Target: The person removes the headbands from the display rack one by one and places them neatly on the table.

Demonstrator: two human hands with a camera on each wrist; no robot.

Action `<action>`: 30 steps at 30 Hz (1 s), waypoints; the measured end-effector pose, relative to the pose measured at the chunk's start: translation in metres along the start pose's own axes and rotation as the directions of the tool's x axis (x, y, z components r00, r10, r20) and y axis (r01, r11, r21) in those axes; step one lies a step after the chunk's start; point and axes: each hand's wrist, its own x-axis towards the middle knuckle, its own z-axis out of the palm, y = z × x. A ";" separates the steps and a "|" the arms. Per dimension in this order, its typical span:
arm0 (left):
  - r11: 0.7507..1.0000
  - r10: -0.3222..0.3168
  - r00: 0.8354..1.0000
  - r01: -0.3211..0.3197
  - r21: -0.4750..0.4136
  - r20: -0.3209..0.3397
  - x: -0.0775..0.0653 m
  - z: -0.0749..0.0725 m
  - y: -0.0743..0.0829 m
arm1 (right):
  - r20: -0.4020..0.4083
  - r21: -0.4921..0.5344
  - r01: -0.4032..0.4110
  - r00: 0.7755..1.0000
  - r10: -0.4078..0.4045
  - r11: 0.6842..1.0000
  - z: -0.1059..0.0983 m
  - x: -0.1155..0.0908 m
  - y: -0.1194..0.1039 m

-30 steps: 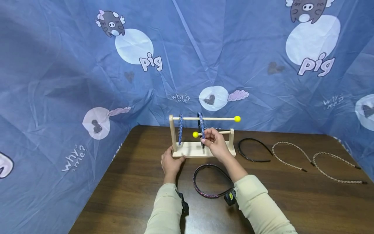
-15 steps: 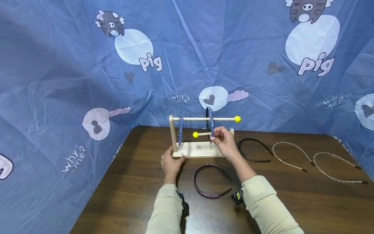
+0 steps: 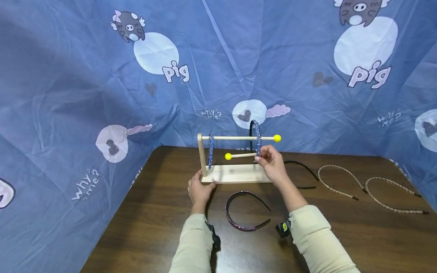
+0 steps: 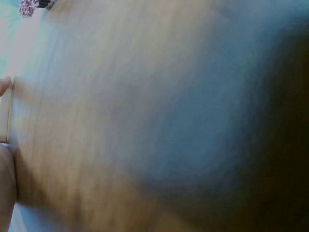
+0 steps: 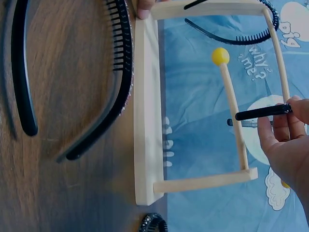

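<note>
My right hand [image 3: 274, 167] pinches the lower front end of a glittery blue headband [image 3: 258, 140]. This headband loops over the upper rod of a wooden stand [image 3: 235, 173], close to the rod's yellow end ball [image 3: 277, 138], its arch standing above the rod. In the right wrist view, its black toothless end [image 5: 263, 112] crosses in front of the lower rod [image 5: 231, 99]. A second blue headband [image 3: 211, 149] hangs near the stand's left post. My left hand [image 3: 199, 189] grips the left end of the base, thumb along its front edge. The stand's right post is hidden behind my right hand.
A toothed headband with pinkish glitter [image 3: 235, 225] lies on the brown table [image 3: 153, 227] before the stand. To the right lie a black headband [image 3: 304, 163], partly covered by my right hand, and two braided beige headbands [image 3: 336, 191]. A blue printed cloth [image 3: 218, 68] hangs behind.
My right hand has slid the blue headband rightward along the upper rod, toward its yellow ball, and raised it somewhat. My left hand has stayed on the base.
</note>
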 end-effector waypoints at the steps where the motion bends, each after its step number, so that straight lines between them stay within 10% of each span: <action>1: 1.000 -0.001 1.000 0.001 -0.001 -0.002 0.000 0.000 0.000 | -0.002 0.004 -0.005 1.000 0.005 1.000 -0.001 0.001 0.003; 30: 1.000 0.019 1.000 -0.019 0.002 -0.001 0.000 -0.002 0.001 | -0.146 0.144 0.128 0.984 -0.107 0.981 -0.033 0.004 0.005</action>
